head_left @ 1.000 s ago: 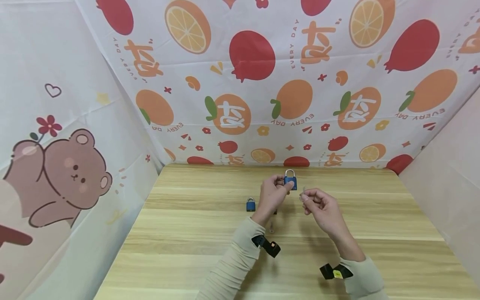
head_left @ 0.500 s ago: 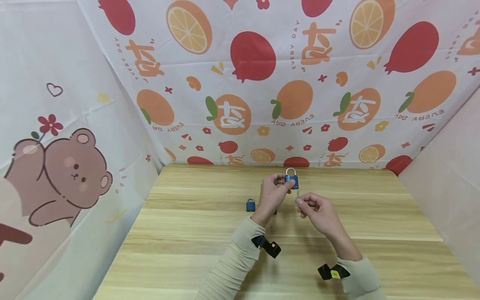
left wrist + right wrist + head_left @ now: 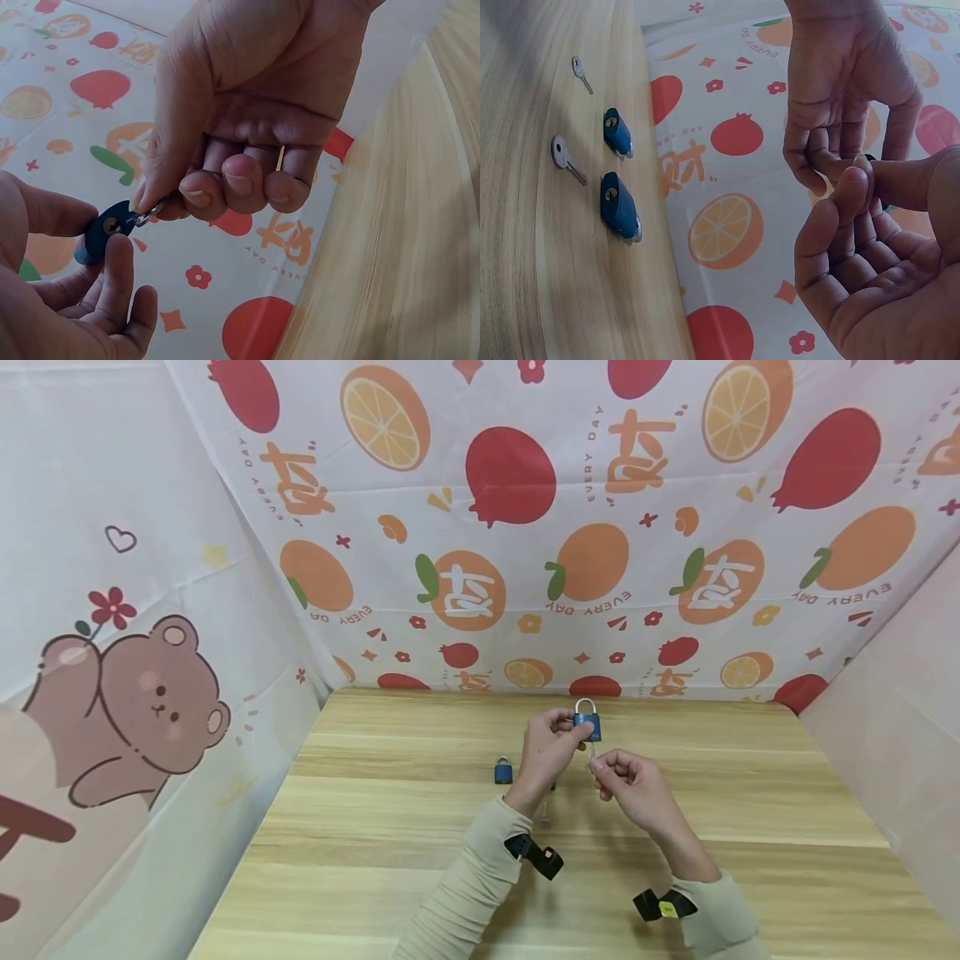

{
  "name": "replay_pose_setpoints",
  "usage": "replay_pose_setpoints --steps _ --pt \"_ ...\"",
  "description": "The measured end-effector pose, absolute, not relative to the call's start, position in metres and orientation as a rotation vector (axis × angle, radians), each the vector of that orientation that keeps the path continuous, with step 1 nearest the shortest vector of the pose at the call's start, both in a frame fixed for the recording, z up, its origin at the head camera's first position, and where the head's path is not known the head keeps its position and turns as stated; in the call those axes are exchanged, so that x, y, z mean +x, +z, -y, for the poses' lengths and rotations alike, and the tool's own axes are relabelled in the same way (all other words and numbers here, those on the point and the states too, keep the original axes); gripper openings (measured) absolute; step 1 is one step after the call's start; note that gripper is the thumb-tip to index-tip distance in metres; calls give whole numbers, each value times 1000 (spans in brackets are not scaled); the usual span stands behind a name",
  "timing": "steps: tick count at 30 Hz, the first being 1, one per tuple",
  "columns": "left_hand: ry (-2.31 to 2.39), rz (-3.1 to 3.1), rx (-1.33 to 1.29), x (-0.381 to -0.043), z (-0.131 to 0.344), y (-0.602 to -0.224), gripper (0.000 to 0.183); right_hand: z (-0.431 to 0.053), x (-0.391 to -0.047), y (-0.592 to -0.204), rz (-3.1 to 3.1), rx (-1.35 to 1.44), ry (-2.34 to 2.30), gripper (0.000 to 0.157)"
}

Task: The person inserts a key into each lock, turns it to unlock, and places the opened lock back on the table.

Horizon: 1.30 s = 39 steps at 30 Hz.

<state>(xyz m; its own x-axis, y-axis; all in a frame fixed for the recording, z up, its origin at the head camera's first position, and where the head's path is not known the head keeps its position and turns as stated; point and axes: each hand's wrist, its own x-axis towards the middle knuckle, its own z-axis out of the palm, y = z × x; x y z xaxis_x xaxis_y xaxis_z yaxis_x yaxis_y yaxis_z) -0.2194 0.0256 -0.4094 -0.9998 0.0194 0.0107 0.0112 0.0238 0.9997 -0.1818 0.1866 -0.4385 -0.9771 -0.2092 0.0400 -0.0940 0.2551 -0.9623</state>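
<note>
My left hand (image 3: pixel 547 747) holds a blue padlock (image 3: pixel 587 728) upright above the table, its silver shackle pointing up. In the left wrist view the padlock's (image 3: pixel 94 244) keyhole end faces my right hand (image 3: pixel 255 112). Between thumb and forefinger, my right hand (image 3: pixel 633 785) pinches a small silver key (image 3: pixel 150 214) by its head. The key's tip is at the padlock's bottom; how far it is inside, I cannot tell. A thin brass-coloured strip (image 3: pixel 281 159) shows by the right hand's curled little finger.
On the wooden table (image 3: pixel 360 827) lie two more blue padlocks (image 3: pixel 617 131) and two silver keys (image 3: pixel 568 159), one in front of each. My left wrist partly covers one padlock in the head view. Printed cloth (image 3: pixel 517 568) hangs behind the table.
My right hand has moved slightly left and down, bringing the key from beside the padlock to its underside. The left hand has stayed nearly still, still holding the padlock.
</note>
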Motion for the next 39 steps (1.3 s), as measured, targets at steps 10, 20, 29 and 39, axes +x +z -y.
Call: replay_pose_setpoints --steps 10,20,29,39 --pt "2213 -2245 83 -219 -28 -414 25 -188 -184 -439 -2412 -343 -1828 29" --pt "2202 -2259 106 -216 -29 -414 26 -190 -185 -438 -2395 -313 -1813 28" --pt "2198 -2281 113 -217 -28 -413 27 -188 -186 -437 -2349 -300 -1904 30" --pt "2181 -2282 101 -216 -30 -415 22 -185 -187 -439 -2377 -232 -1959 28"
